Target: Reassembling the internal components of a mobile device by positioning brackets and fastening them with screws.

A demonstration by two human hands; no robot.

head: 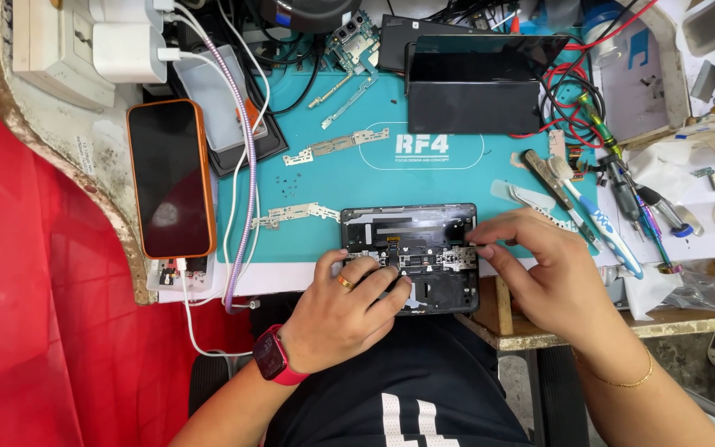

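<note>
Nearest the wearer, the left hand (347, 302), with a gold ring and a red watch at the wrist, lies over the near left part of the opened phone (411, 257), its fingers curled down onto the exposed inner frame as if to pin it flat. The right hand (539, 269) comes in from the phone's right side, with fingertips pinched at the phone's upper right edge; they seem to grip a small part or the frame rim there, though what sits between them is too small to tell. The phone lies back-open at the near edge of the teal work mat (457, 178), partly overhanging toward the wearer's lap.

The step in hand looks like work on the phone's inner shielding or board, with one hand steadying and the other working at a small part. The next move probably calls for a firm hold from the left hand and a fine, careful pinch from the right, since the parts are tiny.

Just left of the phone lies a loose metal bracket (295, 215), and a second bracket (337, 145) lies beyond it on the mat. Right of the phone are tweezers (539, 170) and a white-and-blue brush (602, 219). Well left of the phone, an orange-cased phone (171, 178) rests face up, with a cable plugged in. Farthest beyond the open phone stand a dark folded device (473, 87) and a bare circuit board (353, 37).
</note>
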